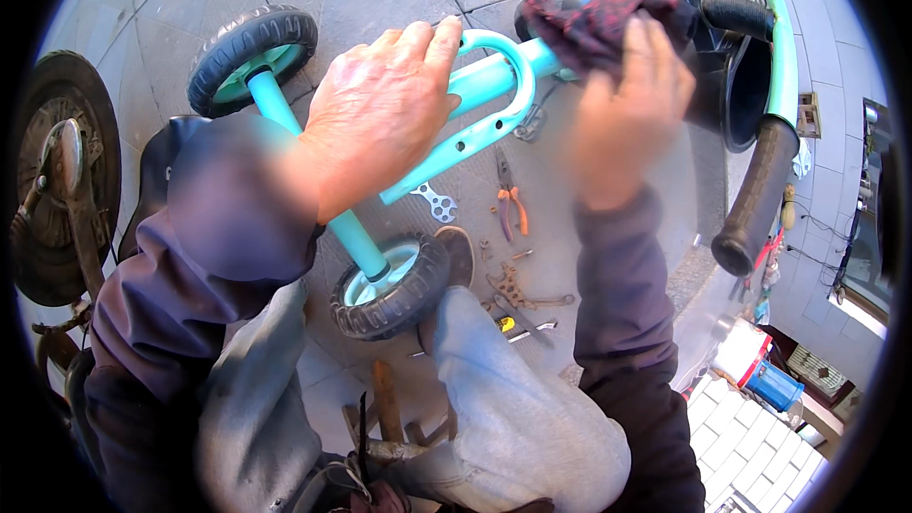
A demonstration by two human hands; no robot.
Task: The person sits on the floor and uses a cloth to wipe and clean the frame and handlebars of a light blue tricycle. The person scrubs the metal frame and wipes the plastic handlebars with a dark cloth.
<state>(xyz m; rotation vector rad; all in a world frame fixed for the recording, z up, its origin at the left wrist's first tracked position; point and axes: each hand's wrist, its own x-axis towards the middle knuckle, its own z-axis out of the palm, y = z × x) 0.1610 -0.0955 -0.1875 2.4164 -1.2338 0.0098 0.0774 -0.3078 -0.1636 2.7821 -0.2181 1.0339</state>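
Observation:
A turquoise child's tricycle (489,83) lies in front of me, with two black-tyred rear wheels on my left and its handlebar at the far right. My left hand (385,100) is closed over the rear part of its frame, beside a looped tube with holes. In my right hand (638,100) is a crumpled dark red and black cloth (594,24), pressed against the front of the frame near the steering column. Motion smears that hand a little, and its fingers lie over the cloth. The cloth hides part of the tube beneath it.
On the paving lie orange-handled pliers (510,204), a flat multi-hole wrench (437,202), a rusty tool (518,287) and several small parts. A black handlebar grip (757,195) sticks out at right. An old wheel with a crank (66,171) stands at left. Beneath me is a wooden stool (388,399).

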